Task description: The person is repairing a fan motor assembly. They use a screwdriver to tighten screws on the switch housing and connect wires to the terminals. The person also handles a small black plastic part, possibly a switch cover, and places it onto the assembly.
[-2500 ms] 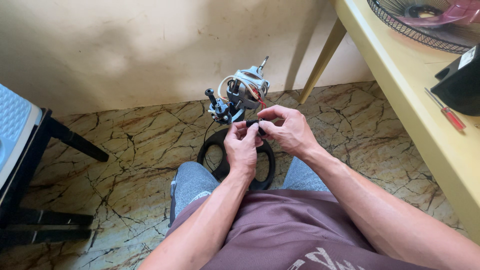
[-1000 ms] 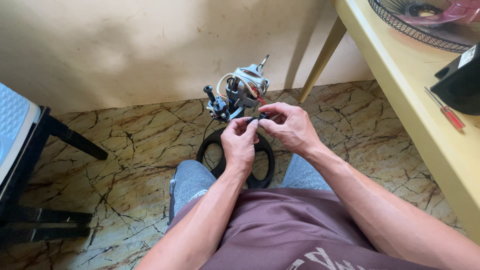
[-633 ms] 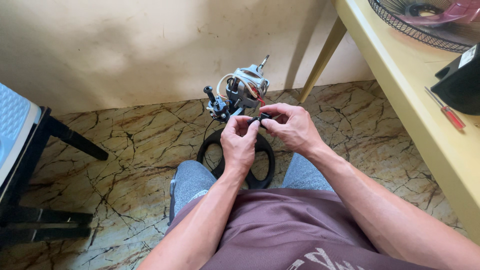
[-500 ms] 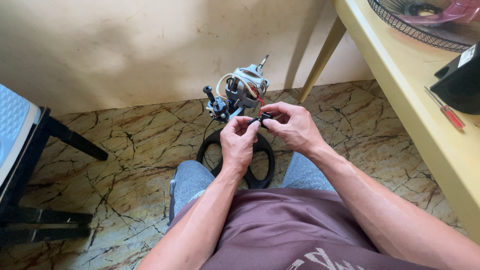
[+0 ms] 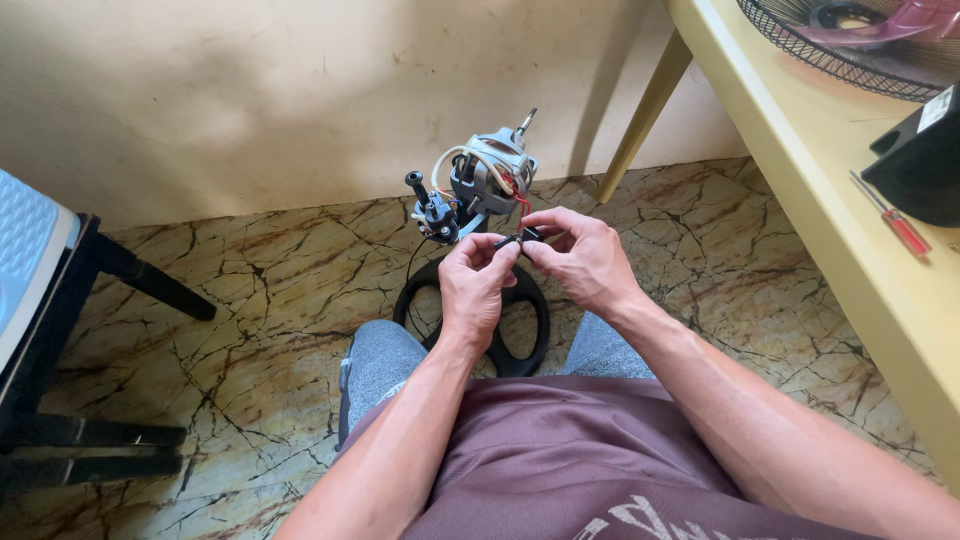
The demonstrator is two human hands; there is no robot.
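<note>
A bare fan motor (image 5: 487, 180) with white and red wires stands atop a stand with a round black base (image 5: 528, 330) on the floor between my knees. My left hand (image 5: 474, 284) and my right hand (image 5: 580, 254) meet just in front of the motor. Each pinches one end of a small black wire connector (image 5: 522, 238) between thumb and fingertips. A red wire runs from the motor down to the connector. Both hands hide most of the stand's pole.
A yellow table (image 5: 850, 200) runs along the right, bearing a wire fan guard (image 5: 850, 45), a red-handled screwdriver (image 5: 895, 218) and a black box (image 5: 925, 160). A dark stool with a pale blue seat (image 5: 30, 250) stands at left. Marble-pattern floor and a plain wall lie ahead.
My hands have stayed at the motor, shifting only slightly. The fingertips have come together on the small black connector, and my right hand sits a little higher than before.
</note>
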